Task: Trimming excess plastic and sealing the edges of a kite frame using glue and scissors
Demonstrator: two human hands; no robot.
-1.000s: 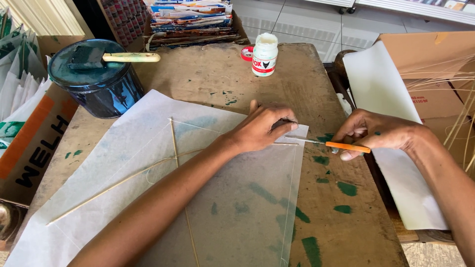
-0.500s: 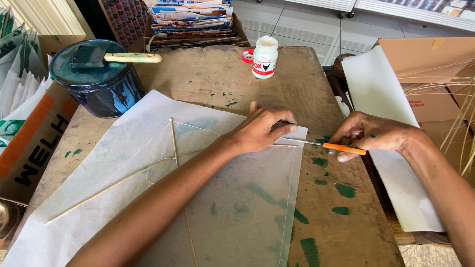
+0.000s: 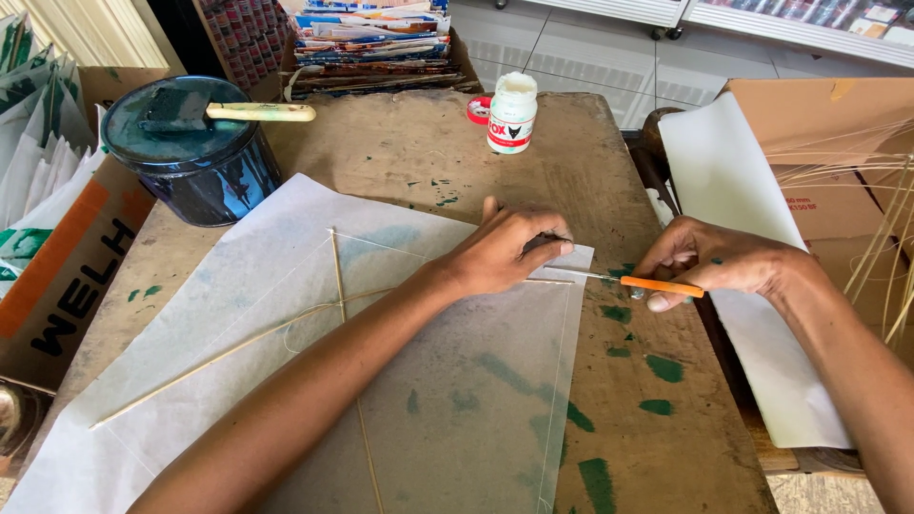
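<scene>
A sheet of thin translucent white paper [image 3: 447, 400] lies on the wooden table [image 3: 400, 152], with thin bamboo sticks [image 3: 343, 286] crossed on it. My left hand [image 3: 505, 249] presses down on the paper's far right corner, fingers curled over the stick end. My right hand [image 3: 709, 259] grips an orange-handled cutter [image 3: 657, 285] whose thin blade points left toward the fingertips of my left hand, at the paper's edge.
A dark blue pot [image 3: 195, 152] with a brush [image 3: 224, 111] laid across it stands at the back left. A white glue bottle [image 3: 512, 112] and red lid [image 3: 478, 108] stand at the back. White paper sheets [image 3: 733, 200], cardboard boxes [image 3: 819, 124] and thin reeds [image 3: 881, 228] lie right. Green paint smears [image 3: 657, 366] mark the table.
My right hand with the cutter has shifted slightly left and closer to my left hand. My left hand stays pressed on the paper corner.
</scene>
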